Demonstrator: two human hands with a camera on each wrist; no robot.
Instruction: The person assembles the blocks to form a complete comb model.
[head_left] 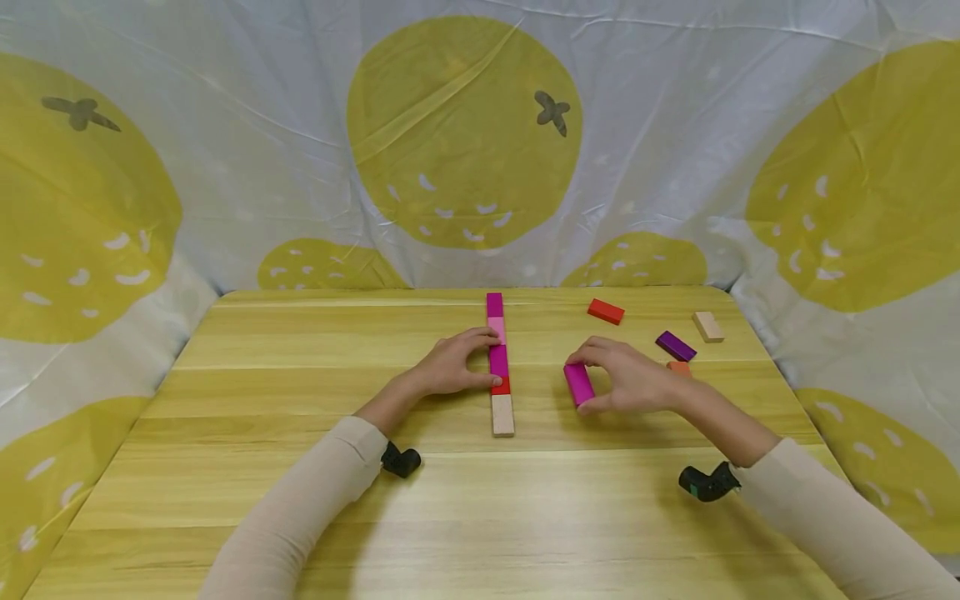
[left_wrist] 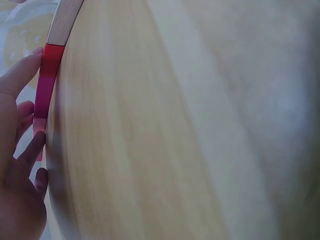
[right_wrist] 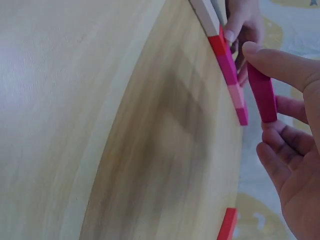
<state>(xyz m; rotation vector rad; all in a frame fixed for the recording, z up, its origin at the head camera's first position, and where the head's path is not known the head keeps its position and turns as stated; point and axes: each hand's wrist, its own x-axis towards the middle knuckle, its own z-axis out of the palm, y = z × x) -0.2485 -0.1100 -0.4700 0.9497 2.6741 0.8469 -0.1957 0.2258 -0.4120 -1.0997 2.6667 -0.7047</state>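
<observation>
A straight row of small wooden blocks lies on the table: a plain wood block (head_left: 502, 415) at the near end, then a red block (head_left: 501, 386), a magenta block (head_left: 498, 361), a light pink block (head_left: 496, 326) and another magenta block (head_left: 494, 304) at the far end. My left hand (head_left: 452, 363) rests along the row's left side, thumb at the red block and fingertips at the light pink one. To the right of the row, my right hand (head_left: 630, 375) holds a separate magenta block (right_wrist: 262, 92) by its two ends, between thumb and fingers.
Loose blocks lie at the right back: a red block (head_left: 606, 312), a purple block (head_left: 676, 346), a plain wood block (head_left: 708, 327) and an orange block (head_left: 678, 367) partly hidden by the right hand. A lemon-yellow patterned cloth (head_left: 465, 133) hangs behind the wooden table (head_left: 300, 433).
</observation>
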